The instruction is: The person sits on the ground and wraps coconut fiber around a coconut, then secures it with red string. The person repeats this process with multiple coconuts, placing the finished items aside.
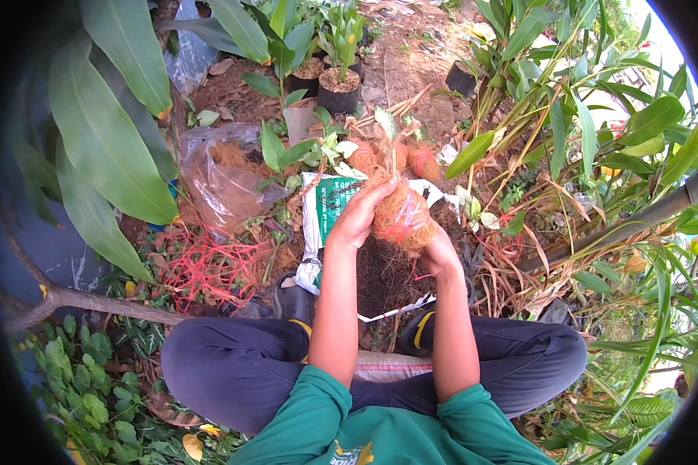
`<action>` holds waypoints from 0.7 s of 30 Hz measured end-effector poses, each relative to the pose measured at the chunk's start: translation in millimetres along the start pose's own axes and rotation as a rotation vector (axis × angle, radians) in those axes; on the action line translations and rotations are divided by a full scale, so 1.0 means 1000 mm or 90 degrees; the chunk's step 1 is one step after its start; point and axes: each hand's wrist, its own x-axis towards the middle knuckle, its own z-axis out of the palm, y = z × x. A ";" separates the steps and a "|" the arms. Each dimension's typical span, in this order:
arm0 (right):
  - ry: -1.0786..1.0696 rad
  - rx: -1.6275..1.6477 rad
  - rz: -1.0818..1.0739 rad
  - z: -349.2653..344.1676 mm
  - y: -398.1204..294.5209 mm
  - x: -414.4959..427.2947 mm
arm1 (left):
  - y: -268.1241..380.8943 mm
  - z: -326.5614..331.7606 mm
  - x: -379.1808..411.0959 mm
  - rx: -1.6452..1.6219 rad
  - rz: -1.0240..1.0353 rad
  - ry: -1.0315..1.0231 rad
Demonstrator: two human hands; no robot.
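Between my hands is a ball of coconut fibre (404, 218) bound with red plastic string, a plant stem rising from its top. My left hand (358, 215) holds its upper left side, and my right hand (439, 250) supports it from below right. Beneath lies dark soil (384, 279) on an opened white and green plastic sack (326, 203). Several similar fibre balls (423, 163) rest on the ground just beyond. Loose red plastic string (215, 267) lies tangled at the left, near a clear plastic bag (227, 192) with brown fibre inside.
Potted plants in black grow bags (338, 93) stand farther ahead. Large leaves (110, 128) overhang the left side, above a branch (110, 305). At the right, leafy stems surround a slanting dark pole (616, 226). A woven sack (390, 367) lies between my legs.
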 end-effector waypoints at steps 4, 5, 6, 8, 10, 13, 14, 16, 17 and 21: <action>0.022 -0.005 -0.015 -0.008 -0.012 0.002 | -0.002 -0.006 -0.001 0.042 -0.048 -0.074; 0.053 0.012 -0.009 -0.009 -0.015 0.001 | -0.002 -0.009 0.000 0.049 -0.067 -0.077; 0.057 -0.033 0.003 -0.010 -0.018 0.000 | -0.004 -0.010 0.001 0.059 -0.072 -0.045; 0.051 -0.030 0.018 -0.011 -0.025 -0.003 | -0.006 -0.012 0.002 0.180 -0.051 -0.030; 0.065 -0.052 0.014 -0.009 -0.031 -0.007 | -0.007 -0.013 0.003 0.289 -0.049 -0.008; 0.089 -0.025 -0.009 -0.001 -0.041 -0.014 | -0.009 -0.013 0.003 0.410 -0.057 0.004; 0.093 -0.024 -0.017 0.003 -0.043 -0.016 | -0.010 -0.012 0.004 0.438 -0.056 0.000; 0.071 -0.010 -0.046 0.012 -0.047 -0.023 | -0.014 -0.011 0.007 0.468 -0.036 0.002; 0.061 -0.003 -0.059 0.018 -0.046 -0.025 | -0.016 -0.011 0.010 0.471 -0.017 0.008; 0.024 -0.013 -0.062 0.048 -0.036 -0.030 | -0.026 -0.014 0.022 0.428 0.027 0.095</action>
